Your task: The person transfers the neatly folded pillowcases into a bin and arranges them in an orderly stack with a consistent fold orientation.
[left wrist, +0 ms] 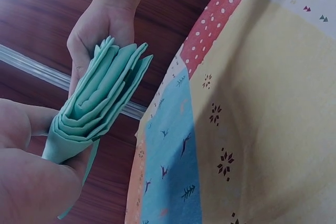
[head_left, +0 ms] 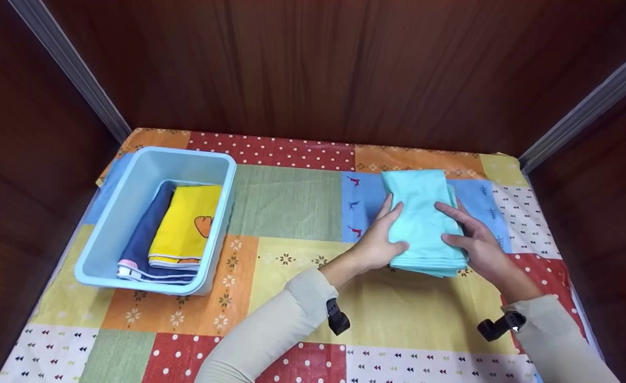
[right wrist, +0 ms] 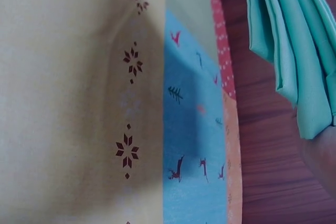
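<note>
A folded turquoise cloth (head_left: 419, 221), several layers thick, is held between both hands on the right side of the head view. My left hand (head_left: 378, 242) grips its left edge, thumb on top and fingers reaching round the side. On the opposite edge, my right hand (head_left: 475, 242) holds it with fingers spread over the upper face. The left wrist view shows the layered end of the cloth (left wrist: 97, 98), pinched at its fold by the left hand (left wrist: 37, 166). In the right wrist view the cloth (right wrist: 294, 45) hangs above the table, its layers slightly fanned.
A light blue plastic bin (head_left: 100, 234) stands on the left of the table. Inside lie a folded navy cloth (head_left: 148, 234) and a folded yellow cloth (head_left: 188, 221) with an orange print. A patchwork tablecloth (head_left: 291, 202) covers the table, and dark wooden panels (head_left: 313, 69) enclose it.
</note>
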Available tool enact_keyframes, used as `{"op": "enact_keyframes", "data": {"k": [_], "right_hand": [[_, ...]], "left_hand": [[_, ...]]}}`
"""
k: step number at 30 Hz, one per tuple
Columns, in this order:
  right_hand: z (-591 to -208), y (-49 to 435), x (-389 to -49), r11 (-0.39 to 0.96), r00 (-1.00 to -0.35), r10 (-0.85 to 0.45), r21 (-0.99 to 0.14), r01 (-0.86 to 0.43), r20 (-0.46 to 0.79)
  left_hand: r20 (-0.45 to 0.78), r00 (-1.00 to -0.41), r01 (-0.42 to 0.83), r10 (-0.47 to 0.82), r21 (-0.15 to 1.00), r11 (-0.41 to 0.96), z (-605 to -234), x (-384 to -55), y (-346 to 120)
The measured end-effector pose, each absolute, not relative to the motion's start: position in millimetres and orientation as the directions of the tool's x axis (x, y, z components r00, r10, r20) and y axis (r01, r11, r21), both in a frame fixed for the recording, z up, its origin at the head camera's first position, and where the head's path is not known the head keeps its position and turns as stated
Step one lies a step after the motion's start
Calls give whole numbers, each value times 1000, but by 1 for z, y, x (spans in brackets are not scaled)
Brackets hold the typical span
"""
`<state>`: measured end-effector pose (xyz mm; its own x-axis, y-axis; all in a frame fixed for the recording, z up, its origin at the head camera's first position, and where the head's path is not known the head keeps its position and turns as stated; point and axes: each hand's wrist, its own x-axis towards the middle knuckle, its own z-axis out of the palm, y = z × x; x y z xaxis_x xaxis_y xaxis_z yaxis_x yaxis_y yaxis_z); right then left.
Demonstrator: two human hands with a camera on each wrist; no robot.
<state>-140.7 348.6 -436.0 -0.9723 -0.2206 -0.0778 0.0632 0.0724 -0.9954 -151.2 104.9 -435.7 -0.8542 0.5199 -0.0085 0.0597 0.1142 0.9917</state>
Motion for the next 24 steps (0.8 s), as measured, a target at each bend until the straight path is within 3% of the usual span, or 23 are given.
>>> {"op": "enact_keyframes", "data": {"k": [24], "right_hand": [[-430, 336, -133, 91, -973, -220, -995, 50, -69]], "left_hand": [[12, -848, 67, 529, 994, 84, -433, -146, 89]]}}
